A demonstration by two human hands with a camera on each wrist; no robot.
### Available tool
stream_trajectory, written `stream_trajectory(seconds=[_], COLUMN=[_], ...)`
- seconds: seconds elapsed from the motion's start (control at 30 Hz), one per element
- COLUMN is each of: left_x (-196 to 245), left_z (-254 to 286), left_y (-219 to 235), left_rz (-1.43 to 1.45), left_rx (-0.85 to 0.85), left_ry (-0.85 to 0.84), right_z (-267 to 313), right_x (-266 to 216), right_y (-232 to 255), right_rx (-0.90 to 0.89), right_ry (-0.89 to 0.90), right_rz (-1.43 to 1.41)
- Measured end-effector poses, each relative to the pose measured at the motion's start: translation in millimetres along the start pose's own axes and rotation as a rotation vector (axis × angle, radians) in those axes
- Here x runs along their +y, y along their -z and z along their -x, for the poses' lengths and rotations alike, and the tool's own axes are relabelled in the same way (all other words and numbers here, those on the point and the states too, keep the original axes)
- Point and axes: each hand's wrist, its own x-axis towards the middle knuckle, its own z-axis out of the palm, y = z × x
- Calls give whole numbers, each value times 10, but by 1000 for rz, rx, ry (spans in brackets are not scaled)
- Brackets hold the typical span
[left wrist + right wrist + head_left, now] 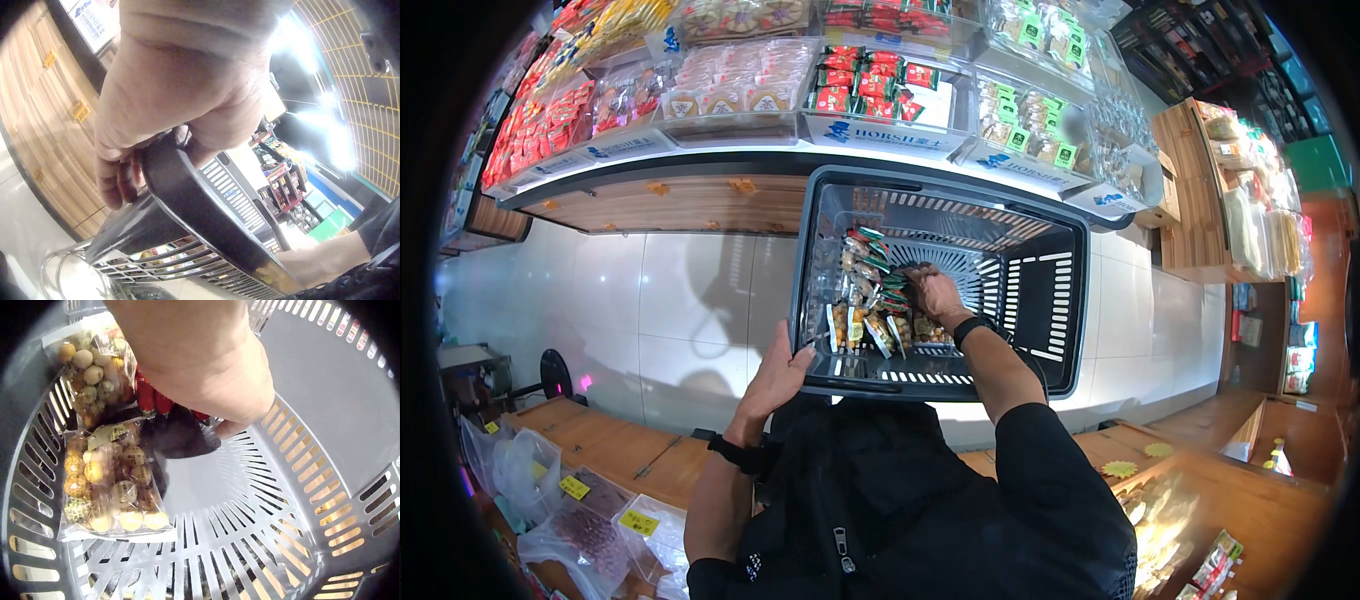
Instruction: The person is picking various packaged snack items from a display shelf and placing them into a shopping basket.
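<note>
Shopping basket (880, 386), dark grey and slotted, is between the person (900, 500) and the shelf display (880, 135), gripped near a rim corner by the left hand (778, 375), while the right hand (940, 298) reaches inside beside clear packets of small balls (109, 481), its grip too hidden to tell.

A dark grey plastic basket (1083, 290) has slotted walls. Inside its left half are clear bags (115, 487) of speckled yellow-brown balls (94, 472), near small red packets (146, 397).
</note>
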Motion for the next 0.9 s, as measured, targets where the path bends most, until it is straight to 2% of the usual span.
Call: stream_trajectory(seconds=[0.1, 0.2, 0.3, 0.5, 0.63, 0.73, 0.77, 0.9], left_x=[3, -23, -6, -26, -42, 16, -20, -95], left_z=[-9, -11, -12, -11, -19, 2, -9, -31], left_y=[-8, 0, -8, 12, -2, -9, -9, -28], left_rz=[4, 8, 16, 8, 24, 19, 39, 50], left_rx=[1, 2, 4, -5, 5, 7, 6, 24], left_ry=[0, 5, -7, 5, 14, 18, 9, -15], right_z=[-39, -133, -192, -165, -145, 27, 131, 259], right_x=[165, -127, -179, -7, -7, 181, 228, -24], right_y=[-356, 97, 113, 130, 620, 507, 497, 730], right_rx=[-145, -241, -303, -147, -498, -667, -750, -816], right_ry=[-62, -206, -203, -315, -394, -298, -319, -267], right_rz=[-66, -211, -142, -207, -145, 39, 50, 49])
